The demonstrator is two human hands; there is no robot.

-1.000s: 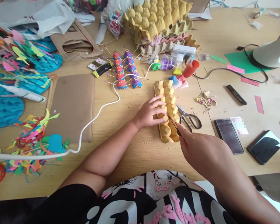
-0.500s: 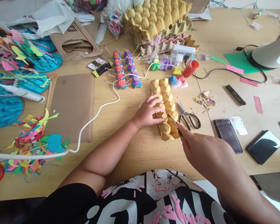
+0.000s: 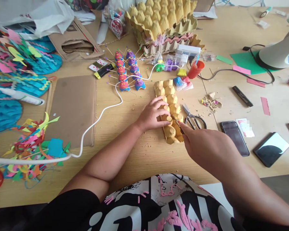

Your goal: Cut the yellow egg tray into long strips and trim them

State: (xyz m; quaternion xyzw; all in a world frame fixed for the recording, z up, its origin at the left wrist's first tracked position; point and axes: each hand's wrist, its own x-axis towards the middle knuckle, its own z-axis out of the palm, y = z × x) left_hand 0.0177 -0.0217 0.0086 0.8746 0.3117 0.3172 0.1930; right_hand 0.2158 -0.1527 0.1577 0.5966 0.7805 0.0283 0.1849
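From my end of the head camera, both forearms reach forward from the lower edge and converge at the middle. My left hand lies palm down, fingers spread wide across the left row of the egg carton strip. My right hand is closed around a slim cutting tool, index finger laid forward along it. The tool's tip is at the groove between the two rows; I can't tell how deep it goes.

The strip is yellow and rough, two rows of cups with their closed ends upward, lying lengthwise away from me on the wooden table. Just right of it rest black-handled scissors, with a dark phone farther right. To the left I see coloured scraps, a flat cardboard sheet and a white cord that snakes across the table.

Beyond the strip stand painted cups, one row red and one purple, with thin sticks poking out. A red cup stands farther right. At the back, I see stacked egg trays and, far left, a white plastic bag.
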